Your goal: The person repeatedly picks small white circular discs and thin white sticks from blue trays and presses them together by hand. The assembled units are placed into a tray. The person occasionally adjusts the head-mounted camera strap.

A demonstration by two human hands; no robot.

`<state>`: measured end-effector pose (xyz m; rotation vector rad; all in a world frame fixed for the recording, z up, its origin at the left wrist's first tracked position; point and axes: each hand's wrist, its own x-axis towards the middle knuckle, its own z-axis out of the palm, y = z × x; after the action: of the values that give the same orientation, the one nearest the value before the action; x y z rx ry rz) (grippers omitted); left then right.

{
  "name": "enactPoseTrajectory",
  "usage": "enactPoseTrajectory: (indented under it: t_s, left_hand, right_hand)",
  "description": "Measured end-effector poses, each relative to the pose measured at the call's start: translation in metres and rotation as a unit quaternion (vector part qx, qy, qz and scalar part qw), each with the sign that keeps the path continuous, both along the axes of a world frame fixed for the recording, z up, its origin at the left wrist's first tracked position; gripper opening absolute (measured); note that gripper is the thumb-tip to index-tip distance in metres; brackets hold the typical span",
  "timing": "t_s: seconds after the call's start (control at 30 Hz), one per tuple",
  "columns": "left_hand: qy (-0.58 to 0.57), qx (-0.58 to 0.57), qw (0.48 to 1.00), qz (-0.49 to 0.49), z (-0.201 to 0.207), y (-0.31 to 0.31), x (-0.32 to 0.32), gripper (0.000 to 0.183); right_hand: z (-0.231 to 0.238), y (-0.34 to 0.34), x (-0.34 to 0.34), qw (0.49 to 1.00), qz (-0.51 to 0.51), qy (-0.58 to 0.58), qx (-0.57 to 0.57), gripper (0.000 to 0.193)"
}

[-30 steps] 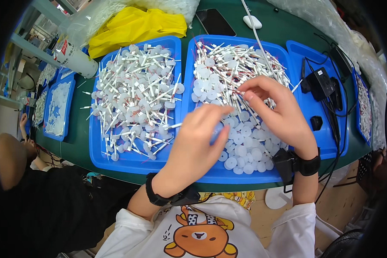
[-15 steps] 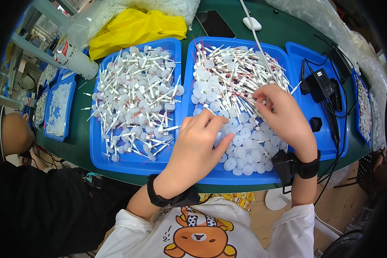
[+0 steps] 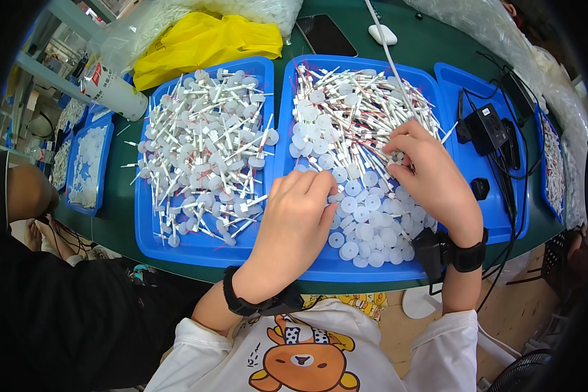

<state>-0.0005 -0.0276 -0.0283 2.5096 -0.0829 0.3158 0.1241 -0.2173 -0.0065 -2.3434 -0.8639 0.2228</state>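
Compare with half a second earlier the left hand (image 3: 295,214), with thumb and fingertips drawn closer at the translucent discs (image 3: 367,225) in the middle blue tray (image 3: 346,270), and the right hand (image 3: 431,175), curled over its white wired sticks (image 3: 366,104) beside indistinct pale ends (image 3: 396,157), with both grips too hidden to tell.
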Motion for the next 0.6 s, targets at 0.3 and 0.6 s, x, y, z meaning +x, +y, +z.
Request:
enactPoseTrajectory:
  t_s: [0.3,0.6]
  left_hand:
    - [-0.047,-0.152,0.987,0.022,0.011,-0.007,0.003,0.025]
    - [-0.112,-0.182,0.976,0.032,0.012,-0.005,0.004,0.028]
  right_hand:
    - [-0.001,-0.004,-0.004,0.988,0.063,-0.118,-0.083,0.029]
    - [0.003,0.006,-0.001,0.996,0.012,-0.082,-0.028,0.016]
